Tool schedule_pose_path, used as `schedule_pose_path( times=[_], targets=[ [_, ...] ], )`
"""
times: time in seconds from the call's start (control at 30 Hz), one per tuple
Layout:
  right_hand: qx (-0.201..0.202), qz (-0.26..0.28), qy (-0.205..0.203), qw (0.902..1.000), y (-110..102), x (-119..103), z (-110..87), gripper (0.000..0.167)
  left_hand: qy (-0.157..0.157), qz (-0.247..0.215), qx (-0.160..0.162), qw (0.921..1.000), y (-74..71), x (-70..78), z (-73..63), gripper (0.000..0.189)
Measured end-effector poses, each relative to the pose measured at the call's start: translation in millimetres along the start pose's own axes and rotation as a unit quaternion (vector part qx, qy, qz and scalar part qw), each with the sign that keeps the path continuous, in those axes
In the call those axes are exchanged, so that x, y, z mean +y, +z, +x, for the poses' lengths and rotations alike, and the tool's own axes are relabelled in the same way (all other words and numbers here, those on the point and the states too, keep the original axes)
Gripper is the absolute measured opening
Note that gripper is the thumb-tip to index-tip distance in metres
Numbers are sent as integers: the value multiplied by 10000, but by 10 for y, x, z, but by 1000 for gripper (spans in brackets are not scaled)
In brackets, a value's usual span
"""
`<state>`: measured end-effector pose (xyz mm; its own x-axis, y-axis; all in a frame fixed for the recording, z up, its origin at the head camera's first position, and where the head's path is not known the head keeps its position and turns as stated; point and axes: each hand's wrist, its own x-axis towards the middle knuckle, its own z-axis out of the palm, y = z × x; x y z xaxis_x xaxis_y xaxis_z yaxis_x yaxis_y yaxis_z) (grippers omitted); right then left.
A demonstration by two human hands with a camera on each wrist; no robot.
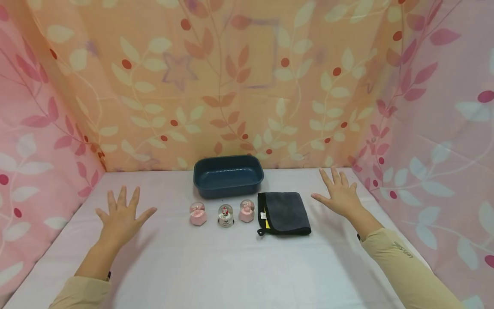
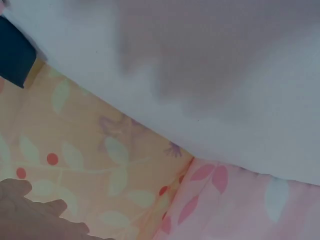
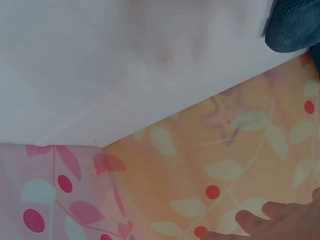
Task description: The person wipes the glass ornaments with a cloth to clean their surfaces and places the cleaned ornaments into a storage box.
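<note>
My left hand (image 1: 120, 221) is held over the left side of the table with its fingers spread, holding nothing. On the other side my right hand (image 1: 339, 196), fingers also spread and holding nothing, is nearest to a folded dark grey cloth (image 1: 287, 213) with black edging and a small loop. Left of the cloth stand three small snow globes: one with a pink base (image 1: 198, 213), one with a white base and a red figure (image 1: 225, 215), and another pink one (image 1: 247, 210). Behind them sits a dark blue rectangular basin (image 1: 228, 176). In both wrist views, only fingertips show at the bottom.
A white cloth covers the table (image 1: 231, 270). An orange leaf-patterned curtain (image 1: 231, 86) hangs along the back edge, and pink patterned curtains hang at the left (image 1: 34, 141) and right (image 1: 436, 128).
</note>
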<state>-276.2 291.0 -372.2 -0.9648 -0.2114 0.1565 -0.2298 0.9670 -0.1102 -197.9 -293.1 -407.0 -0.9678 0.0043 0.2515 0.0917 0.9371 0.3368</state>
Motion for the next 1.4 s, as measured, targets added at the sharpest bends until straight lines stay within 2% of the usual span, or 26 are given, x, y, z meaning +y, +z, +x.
schedule_pose_path(
  times=[0.27, 0.47, 0.63, 0.93, 1.03, 1.13, 1.2, 1.33, 1.4],
  targets=[
    [243, 124, -93, 9996, 68, 15, -21, 90, 20, -352, -195, 9992, 88, 11, -16, 89],
    [315, 721, -158, 9968, 153, 8, -62, 92, 22, -529, -483, 9974, 158, 56, -47, 89],
    [132, 1360, -355, 9900, 261, 14, -83, 96, 39, -586, -574, 9966, 230, 105, -58, 90],
    [-280, 1920, -743, 9782, 454, 56, -97, 94, 29, -895, -694, 9936, 273, 264, -122, 87],
    [-445, 2307, -813, 9686, 497, 43, -87, 93, 107, -927, -669, 9934, 294, 302, -131, 85],
    [-761, 2838, -776, 9527, 533, 19, -66, 92, 166, -993, -678, 9926, 322, 330, -133, 84],
    [-1115, 3207, -649, 9383, 560, 5, -48, 93, 185, -1023, -692, 9922, 342, 342, -132, 83],
    [-1827, 3926, -173, 9012, 616, -23, -16, 96, 169, -1165, -788, 9899, 391, 359, -132, 82],
    [-2062, 4070, 5, 8898, 634, -48, -5, 97, 177, -1211, -846, 9889, 424, 371, -136, 82]
  ],
)
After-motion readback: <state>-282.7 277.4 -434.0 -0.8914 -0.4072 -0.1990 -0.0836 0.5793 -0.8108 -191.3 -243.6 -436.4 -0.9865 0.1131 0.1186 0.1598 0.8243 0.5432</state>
